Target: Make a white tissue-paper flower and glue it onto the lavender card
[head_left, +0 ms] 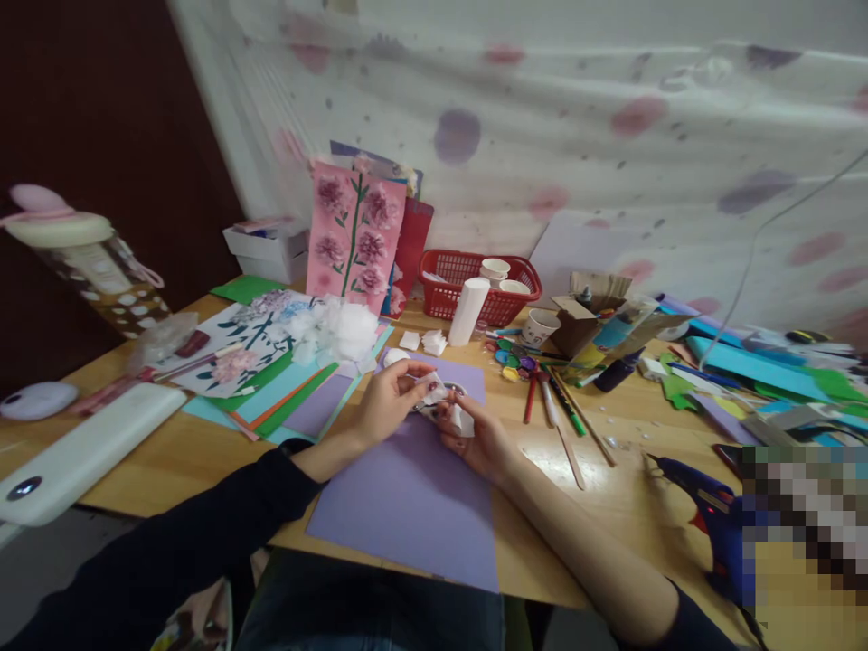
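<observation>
My left hand [388,403] and my right hand [486,436] meet above a purple sheet of paper [413,493]. Between my left thumb and fingers is a small thin white piece of paper or tissue [429,391]. The fingers of my right hand are curled round another white piece [464,421]. Both hands are closed, fingertips nearly touching. Behind the fingers shows a rounded greyish object, partly hidden; its kind is unclear. Just beyond lie small stacks of white squares [434,342] and an upright white roll [469,312].
On the left are a cotton-like white heap [343,327], coloured sheets [312,398] and a white lamp-like bar [88,457]. A red basket [440,294] with paper cups stands behind. Pens [547,398] and a blue glue gun [705,497] lie on the right.
</observation>
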The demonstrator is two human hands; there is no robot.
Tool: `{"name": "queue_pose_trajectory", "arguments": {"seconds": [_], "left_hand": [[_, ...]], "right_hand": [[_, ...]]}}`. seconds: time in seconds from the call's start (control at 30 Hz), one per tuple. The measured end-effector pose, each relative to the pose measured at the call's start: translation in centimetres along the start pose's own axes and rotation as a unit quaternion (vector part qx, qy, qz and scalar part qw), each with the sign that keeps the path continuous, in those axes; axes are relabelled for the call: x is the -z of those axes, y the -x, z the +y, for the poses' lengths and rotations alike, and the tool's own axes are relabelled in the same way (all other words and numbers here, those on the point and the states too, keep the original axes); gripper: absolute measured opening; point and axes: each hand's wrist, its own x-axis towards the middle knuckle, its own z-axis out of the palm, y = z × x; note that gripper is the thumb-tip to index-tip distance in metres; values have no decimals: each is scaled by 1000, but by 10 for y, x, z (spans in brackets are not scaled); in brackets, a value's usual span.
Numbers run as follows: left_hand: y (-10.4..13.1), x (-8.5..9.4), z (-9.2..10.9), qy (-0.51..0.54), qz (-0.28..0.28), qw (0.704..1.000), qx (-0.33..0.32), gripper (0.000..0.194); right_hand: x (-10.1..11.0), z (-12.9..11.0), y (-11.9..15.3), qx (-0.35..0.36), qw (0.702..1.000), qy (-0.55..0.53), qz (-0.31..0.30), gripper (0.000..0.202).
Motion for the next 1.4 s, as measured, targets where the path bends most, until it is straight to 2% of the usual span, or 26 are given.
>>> {"name": "queue_pose_trajectory", "arguments": {"seconds": [0.1,0.27,0.47,0.63,0.83,0.93,1.1,1.3,1.4], "left_hand": [[0,0,2,29,-15,999,27,33],[-1,0,5,58,-74,993,73,36],[-1,2,10,47,-89,992,81,34],[-2,4,12,32,-82,994,61,34],[-1,8,14,-74,-100,991,-58,23],[1,9,17,-102,-120,986,-59,21],[4,9,22,-148,-134,978,-59,20],[-1,9,15,-5,-165,986,-5,15],[-3,10,12,23,-155,987,30,15]], "right_hand": [[-2,1,2,40,998,42,7,30],[-2,-1,4,76,992,104,10,35],[-1,0,2,123,982,143,32,35],[-5,0,5,132,979,153,34,35],[-8,-6,12,110,976,186,12,38],[-7,-4,12,90,972,218,3,34],[-5,2,9,97,966,239,16,30],[-5,-3,8,110,970,214,26,33],[-5,-4,8,117,969,216,35,32]]}}
